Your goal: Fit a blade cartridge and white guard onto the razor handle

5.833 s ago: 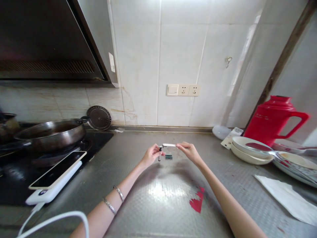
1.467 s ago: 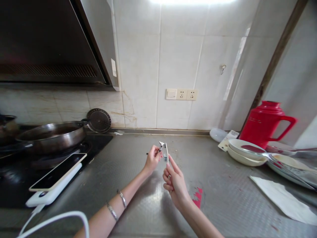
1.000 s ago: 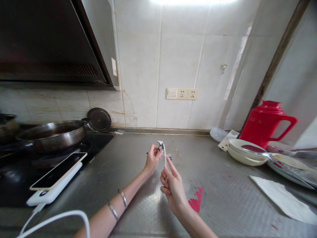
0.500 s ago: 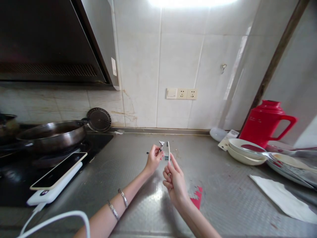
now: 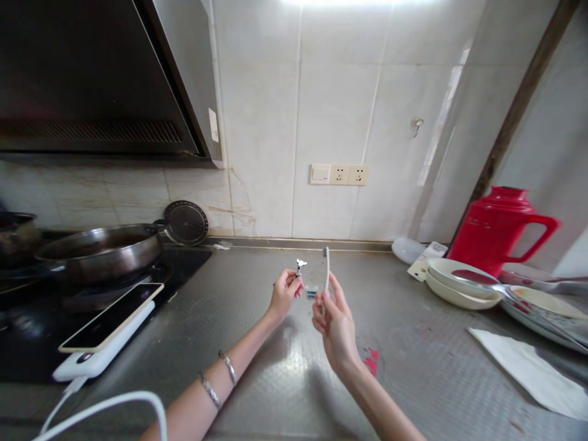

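Note:
My left hand (image 5: pixel 285 293) is closed around a small razor (image 5: pixel 299 268), whose silver head points up past the fingertips. To its right, my right hand (image 5: pixel 334 312) grips the handle of a white toothbrush (image 5: pixel 327 269); the brush stands upright with its dark bristles at the top, facing left. The two held things are apart. Between the hands, a small teal and white item (image 5: pixel 312 291) lies on the metal counter (image 5: pixel 257 263). A red patch (image 5: pixel 371 361) shows on the counter beside my right forearm.
At the left, a steel pan (image 5: pixel 103 251) sits on the stove, with a phone (image 5: pixel 113 317) on a white power bank (image 5: pixel 105 349) and cable in front. Bowls (image 5: pixel 459 291), a red thermos (image 5: pixel 498 229) and a white paper (image 5: pixel 528 367) are at the right.
My right hand has moved right and slightly up with the toothbrush, away from the razor. The small item on the counter shows more fully. My left hand has barely moved.

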Motion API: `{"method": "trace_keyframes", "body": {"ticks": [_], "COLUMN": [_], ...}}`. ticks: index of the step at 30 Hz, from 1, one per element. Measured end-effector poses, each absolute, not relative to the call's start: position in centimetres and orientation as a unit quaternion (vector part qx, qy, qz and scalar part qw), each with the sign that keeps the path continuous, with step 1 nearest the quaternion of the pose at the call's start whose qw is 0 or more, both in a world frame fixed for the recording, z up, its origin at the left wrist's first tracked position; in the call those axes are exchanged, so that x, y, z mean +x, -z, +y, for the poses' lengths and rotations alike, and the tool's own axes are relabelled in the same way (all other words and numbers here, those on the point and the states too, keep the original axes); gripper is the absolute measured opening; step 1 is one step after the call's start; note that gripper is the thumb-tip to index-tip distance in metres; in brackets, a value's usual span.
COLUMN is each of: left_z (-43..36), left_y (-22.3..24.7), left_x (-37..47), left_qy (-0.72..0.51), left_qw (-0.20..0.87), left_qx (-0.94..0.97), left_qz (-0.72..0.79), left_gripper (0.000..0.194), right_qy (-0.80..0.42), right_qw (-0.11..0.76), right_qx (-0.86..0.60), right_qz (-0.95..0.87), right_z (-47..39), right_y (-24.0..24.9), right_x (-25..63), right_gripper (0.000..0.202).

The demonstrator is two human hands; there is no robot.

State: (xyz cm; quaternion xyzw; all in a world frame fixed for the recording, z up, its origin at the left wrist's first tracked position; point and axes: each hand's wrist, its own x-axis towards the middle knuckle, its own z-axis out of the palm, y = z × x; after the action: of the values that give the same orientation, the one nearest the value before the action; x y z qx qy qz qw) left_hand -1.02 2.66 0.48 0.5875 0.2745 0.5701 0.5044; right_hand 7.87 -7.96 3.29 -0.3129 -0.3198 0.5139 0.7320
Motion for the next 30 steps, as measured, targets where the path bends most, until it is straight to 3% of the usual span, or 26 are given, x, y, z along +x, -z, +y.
{"method": "trace_keyframes", "body": {"ticks": [6,13,25,30], "left_z": [3.5,3.6,2.1,1.9], "left_y": [-0.1,0.1,-0.5,-0.8], "left_x": [-1.5,-1.8,-1.1,-1.1], "left_qy": [-0.572,-0.526,-0.484,-0.466], "left_qw": [0.526,0.643,0.705,0.733], "left_qx": [0.56,0.495,0.466,0.447], "left_qz": [0.288,0.255,0.227,0.212], "left_gripper": [0.03,0.027,0.027,0.022], "right_qy": [-0.26,-0.152,-0.071,-0.094], "right_qw": [0.747,0.558,0.507,0.555], "right_qx": [-0.401,-0.639,-0.654,-0.628], "right_qz": [-0.462,-0.507,-0.557,-0.538], "right_z": [0.1,2.9,2.5,2.2], "right_y": [-3.5,0.5,0.6,0.6], "right_x": [13.6,16.9,15.4,15.8], "right_gripper": [0.038,0.058,0.055,0.054]}}
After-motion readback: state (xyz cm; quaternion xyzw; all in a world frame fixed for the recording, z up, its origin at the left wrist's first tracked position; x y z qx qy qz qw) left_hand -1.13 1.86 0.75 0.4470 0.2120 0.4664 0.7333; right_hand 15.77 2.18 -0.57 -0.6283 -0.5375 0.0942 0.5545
